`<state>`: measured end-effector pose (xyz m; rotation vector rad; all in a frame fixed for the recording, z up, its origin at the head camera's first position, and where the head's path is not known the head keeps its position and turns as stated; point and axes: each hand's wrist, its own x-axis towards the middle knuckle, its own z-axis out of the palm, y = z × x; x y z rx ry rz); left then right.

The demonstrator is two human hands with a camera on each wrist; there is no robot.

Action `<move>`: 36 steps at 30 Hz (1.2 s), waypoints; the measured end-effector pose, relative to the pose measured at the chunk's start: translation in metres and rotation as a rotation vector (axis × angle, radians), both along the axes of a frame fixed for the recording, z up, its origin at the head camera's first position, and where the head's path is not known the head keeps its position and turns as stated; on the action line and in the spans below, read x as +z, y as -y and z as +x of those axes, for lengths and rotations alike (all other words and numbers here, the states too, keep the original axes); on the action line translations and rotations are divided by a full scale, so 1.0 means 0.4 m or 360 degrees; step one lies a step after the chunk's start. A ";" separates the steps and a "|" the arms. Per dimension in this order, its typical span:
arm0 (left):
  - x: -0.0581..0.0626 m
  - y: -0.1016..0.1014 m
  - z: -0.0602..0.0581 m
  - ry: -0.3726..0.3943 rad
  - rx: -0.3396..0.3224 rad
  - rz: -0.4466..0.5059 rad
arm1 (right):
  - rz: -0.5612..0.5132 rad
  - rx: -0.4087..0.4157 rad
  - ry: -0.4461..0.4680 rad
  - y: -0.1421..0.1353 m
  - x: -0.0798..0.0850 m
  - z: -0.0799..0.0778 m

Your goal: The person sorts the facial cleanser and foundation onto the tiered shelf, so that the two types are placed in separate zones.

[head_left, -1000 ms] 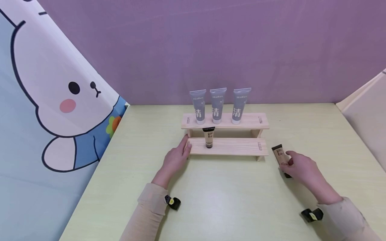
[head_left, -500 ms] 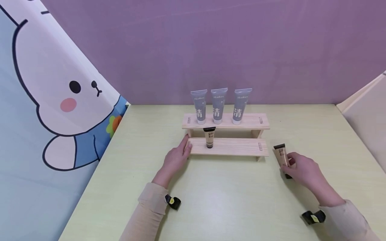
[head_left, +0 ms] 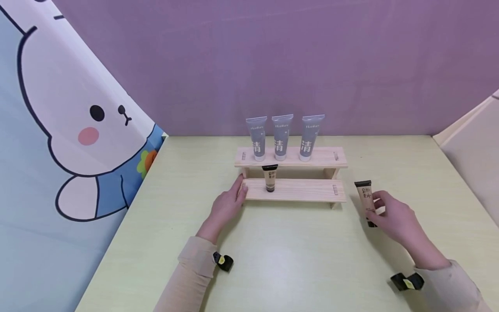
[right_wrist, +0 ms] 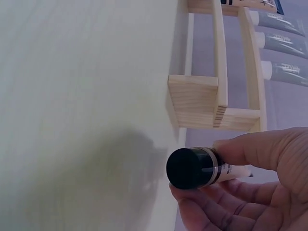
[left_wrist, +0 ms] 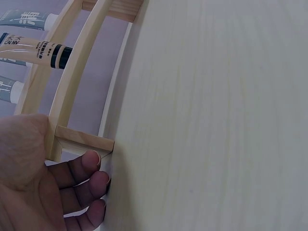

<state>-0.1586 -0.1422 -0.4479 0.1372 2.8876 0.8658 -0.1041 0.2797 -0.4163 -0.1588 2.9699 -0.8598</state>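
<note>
A two-step wooden display rack [head_left: 308, 190] stands on the table. My left hand [head_left: 226, 206] grips the left end of its lower step; several curled fingers [left_wrist: 86, 187] show beside the end support in the left wrist view. To the right of the rack, my right hand [head_left: 394, 219] pinches a beige squeeze tube [head_left: 365, 196] between thumb and fingers. Its black cap [right_wrist: 185, 168] points down, over a shadow on the table. A matching beige tube [head_left: 270, 178] is upright on its cap toward the left of the lower step.
Three grey-blue tubes [head_left: 281, 138] stand in a row on the rack's upper step [head_left: 327, 158]. Behind the pale table [head_left: 288, 251] hangs a purple backdrop [head_left: 296, 65]. A cartoon-printed cloth [head_left: 97, 173] is at the left, a white panel [head_left: 475, 147] at the right.
The beige tube in my right hand has lifted and turned more upright, its shadow spreading apart from it. My left hand and the rack have stayed put.
</note>
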 end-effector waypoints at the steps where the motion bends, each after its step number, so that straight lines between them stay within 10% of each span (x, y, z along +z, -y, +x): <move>1: -0.001 0.000 0.000 0.0001 0.0000 0.0000 | -0.0018 -0.0002 -0.0017 0.001 0.003 0.001; 36: -0.003 0.000 0.001 0.0016 0.0029 0.0000 | -0.0468 0.0114 -0.0318 0.131 0.070 -0.036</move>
